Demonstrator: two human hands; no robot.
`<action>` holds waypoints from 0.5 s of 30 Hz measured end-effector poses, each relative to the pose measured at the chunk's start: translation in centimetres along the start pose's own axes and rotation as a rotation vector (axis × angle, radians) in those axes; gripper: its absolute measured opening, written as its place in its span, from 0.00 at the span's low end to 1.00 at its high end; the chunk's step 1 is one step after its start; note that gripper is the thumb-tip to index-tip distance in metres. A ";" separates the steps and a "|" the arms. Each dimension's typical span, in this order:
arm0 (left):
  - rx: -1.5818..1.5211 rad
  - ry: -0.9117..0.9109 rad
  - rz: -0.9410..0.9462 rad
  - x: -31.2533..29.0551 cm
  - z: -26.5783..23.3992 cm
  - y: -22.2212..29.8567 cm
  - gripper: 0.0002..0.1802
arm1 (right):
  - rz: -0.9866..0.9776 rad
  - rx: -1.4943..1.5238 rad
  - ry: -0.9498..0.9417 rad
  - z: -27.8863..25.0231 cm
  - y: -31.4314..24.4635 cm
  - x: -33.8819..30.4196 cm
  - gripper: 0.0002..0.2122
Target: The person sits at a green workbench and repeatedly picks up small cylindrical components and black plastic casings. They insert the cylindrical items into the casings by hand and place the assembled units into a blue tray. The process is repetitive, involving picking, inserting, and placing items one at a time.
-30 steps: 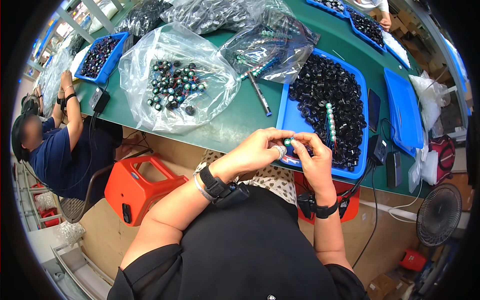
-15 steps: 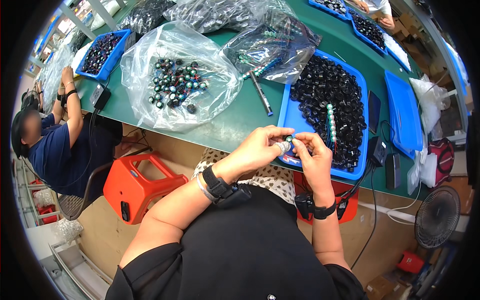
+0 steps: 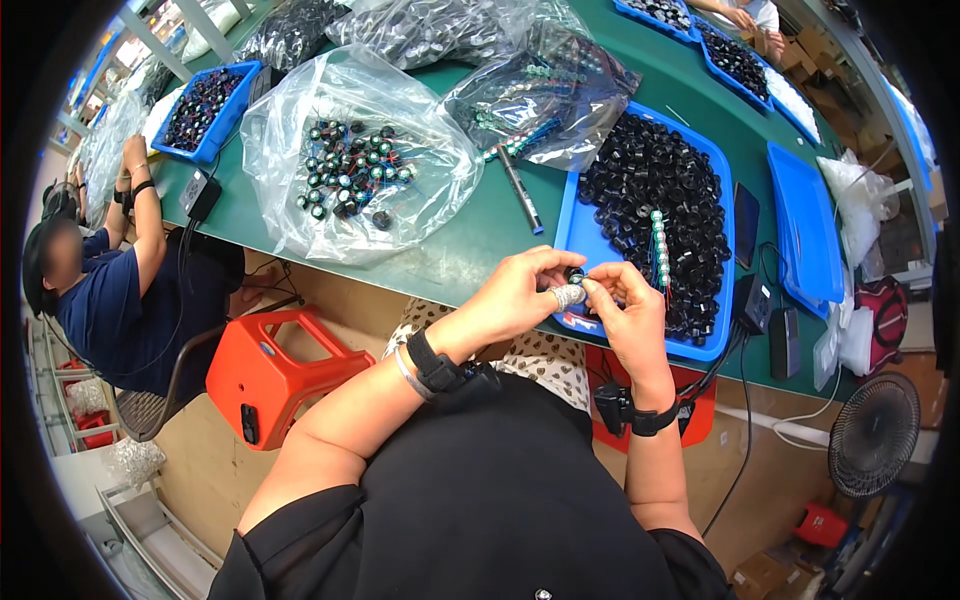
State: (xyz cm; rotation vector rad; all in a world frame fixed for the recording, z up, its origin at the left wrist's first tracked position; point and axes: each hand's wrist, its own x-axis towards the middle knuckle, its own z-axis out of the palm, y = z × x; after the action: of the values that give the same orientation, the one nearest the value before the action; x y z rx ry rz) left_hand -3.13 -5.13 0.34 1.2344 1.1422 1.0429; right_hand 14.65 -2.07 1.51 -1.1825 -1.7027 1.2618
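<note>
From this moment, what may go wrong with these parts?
The small dark part sits between the left hand and right hand, so it might slip and get lost among the black pieces in the blue tray. The row of round parts rests on those loose pieces; a bump might shift it.

This is an assembly workshop. Its long green table (image 3: 490, 235) carries blue bulk trays: one (image 3: 590, 225), at the near right corner, is heaped with small black parts (image 3: 660, 165). A clear bag (image 3: 270, 160) of wired parts lies by the near edge. One worker (image 3: 130, 310) sits farther left along that edge, another (image 3: 762, 15) beyond the right edge, near cartons (image 3: 820, 90). A plastic stool (image 3: 270, 380) and a fan (image 3: 873, 435) stand on the bare floor (image 3: 540, 440).
</note>
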 end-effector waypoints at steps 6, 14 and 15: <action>-0.063 -0.040 0.033 0.1 -0.5 -0.6 0.19 | 0.110 0.168 -0.056 -0.3 0.1 0.1 0.03; 0.188 -0.001 0.127 0.1 -0.7 0.2 0.17 | -0.016 -0.025 0.007 0.3 0.3 0.1 0.03; 0.155 -0.006 0.106 0.2 -0.7 0.0 0.17 | -0.060 -0.060 0.020 0.4 0.4 0.1 0.03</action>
State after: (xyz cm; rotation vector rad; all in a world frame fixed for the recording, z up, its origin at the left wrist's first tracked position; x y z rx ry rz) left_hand -3.81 -4.85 0.34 1.4325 1.1817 1.0438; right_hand 14.39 -2.08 0.98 -1.1658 -1.7597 1.1663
